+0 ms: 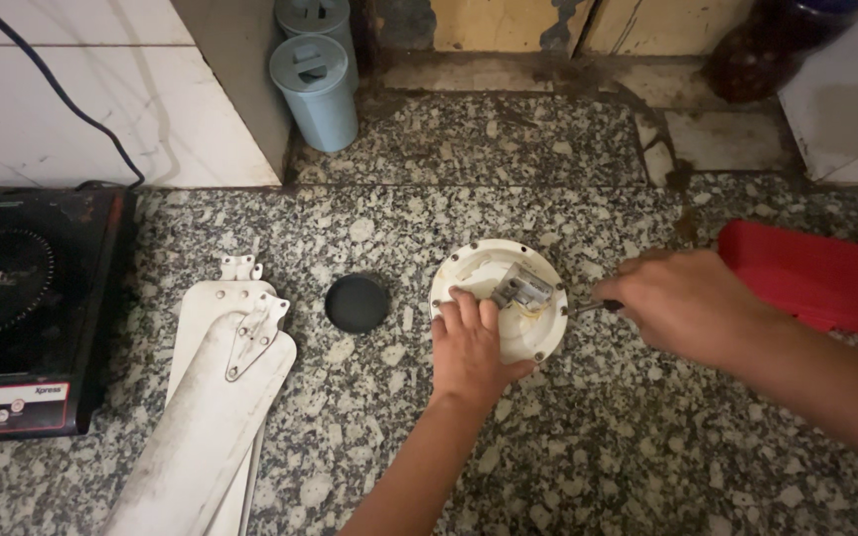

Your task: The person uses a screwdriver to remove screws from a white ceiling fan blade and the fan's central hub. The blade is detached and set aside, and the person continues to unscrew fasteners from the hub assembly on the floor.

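A round white housing (540, 337) with a grey part (521, 290) inside it lies on the speckled granite counter (598, 447). My left hand (471, 349) rests on its near rim and presses it down, fingers over the edge. My right hand (685, 304) is closed around a screwdriver handle; the thin metal shaft (582, 308) points left toward the housing's right rim. A black round cap (357, 303) lies just left of the housing.
White fan blades (213, 397) with metal brackets lie stacked at the left. A black induction cooker (22, 308) sits at the far left edge. Two pale blue canisters (316, 89) stand in the back corner. A red tray (816, 278) lies at the right.
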